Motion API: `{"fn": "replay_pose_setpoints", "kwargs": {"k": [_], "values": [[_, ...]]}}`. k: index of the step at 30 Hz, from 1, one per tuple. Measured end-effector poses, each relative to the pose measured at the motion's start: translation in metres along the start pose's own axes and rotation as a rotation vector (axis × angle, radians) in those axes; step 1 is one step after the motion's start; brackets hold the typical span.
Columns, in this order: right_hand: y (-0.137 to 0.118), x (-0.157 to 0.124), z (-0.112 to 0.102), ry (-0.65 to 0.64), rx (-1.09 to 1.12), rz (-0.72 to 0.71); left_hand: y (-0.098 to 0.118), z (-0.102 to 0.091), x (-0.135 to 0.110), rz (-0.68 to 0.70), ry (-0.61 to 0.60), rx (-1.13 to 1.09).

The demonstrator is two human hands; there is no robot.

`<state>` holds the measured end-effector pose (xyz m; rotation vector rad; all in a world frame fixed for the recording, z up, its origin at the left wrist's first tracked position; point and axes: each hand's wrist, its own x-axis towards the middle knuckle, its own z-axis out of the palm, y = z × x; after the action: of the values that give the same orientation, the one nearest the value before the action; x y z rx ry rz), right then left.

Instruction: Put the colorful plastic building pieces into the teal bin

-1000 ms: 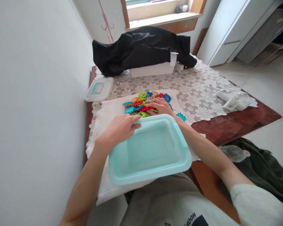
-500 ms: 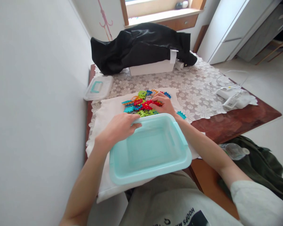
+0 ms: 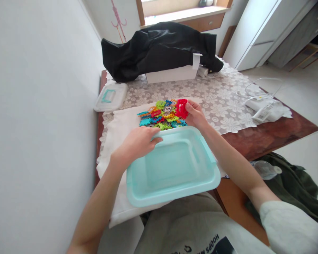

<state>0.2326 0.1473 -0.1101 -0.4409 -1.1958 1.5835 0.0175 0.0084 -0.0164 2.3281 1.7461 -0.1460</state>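
My left hand (image 3: 143, 141) is closed on the far rim of a light teal plastic bin (image 3: 172, 162), which is tilted toward me at the table's near edge; nothing lies inside it. Between the fingers of my right hand (image 3: 196, 113) is a red plastic building piece (image 3: 182, 108) with window-like openings, lifted at the right side of the pile. Just beyond the bin lies that heap of colourful toothed building pieces (image 3: 156, 114), in green, blue, orange and red. The bin's far rim hides the heap's near edge.
A white lid with a teal handle (image 3: 110, 97) lies at the left by the wall. Black cloth (image 3: 159, 49) covers a white box (image 3: 172, 74) at the back. White cables and an adapter (image 3: 262, 109) are at the right. A clear bottle (image 3: 266, 170) lies on dark clothing.
My right hand has lifted the red piece up from the heap and turned it upright, moving slightly right. The bin has shifted a little to the right with my left hand.
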Motion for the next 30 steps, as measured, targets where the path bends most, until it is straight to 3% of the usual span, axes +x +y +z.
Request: {"fn": "replay_pose_setpoints", "kwargs": {"k": [2, 7, 9, 11, 15, 17, 20, 24, 26, 28, 30], "values": [[-0.011, -0.002, -0.002, -0.19, 0.0, -0.003, 0.0, 0.001, 0.0, -0.001, -0.001, 0.006], [-0.036, -0.004, -0.004, -0.752, -0.24, 0.073, -0.002, 0.001, 0.001, 0.022, 0.002, -0.025], [-0.039, -0.004, -0.004, -0.855, -0.275, 0.109, -0.004, 0.001, 0.001, 0.038, -0.008, -0.066], [-0.035, -0.004, -0.005, -0.778, -0.267, 0.086, -0.005, 0.001, 0.002, 0.047, -0.024, -0.111], [-0.016, -0.001, -0.005, -0.318, -0.35, -0.036, -0.007, 0.003, 0.002, 0.049, -0.025, -0.142], [-0.007, 0.002, -0.007, -0.177, -0.477, -0.077, -0.007, 0.003, 0.002, 0.05, -0.015, -0.139], [-0.001, 0.004, -0.011, -0.21, -0.497, -0.058, -0.007, 0.003, 0.002, 0.047, -0.019, -0.137], [-0.006, 0.002, -0.016, -0.501, -0.204, 0.082, -0.007, 0.002, 0.002, 0.046, -0.021, -0.15], [-0.008, 0.0, -0.016, -0.627, -0.179, 0.123, -0.008, 0.003, 0.002, 0.045, -0.018, -0.166], [-0.008, 0.0, -0.016, -0.611, -0.247, 0.108, -0.009, 0.004, 0.002, 0.045, -0.017, -0.175], [-0.004, 0.001, -0.018, -0.413, -0.327, 0.043, -0.009, 0.005, 0.003, 0.044, -0.013, -0.169]]}}
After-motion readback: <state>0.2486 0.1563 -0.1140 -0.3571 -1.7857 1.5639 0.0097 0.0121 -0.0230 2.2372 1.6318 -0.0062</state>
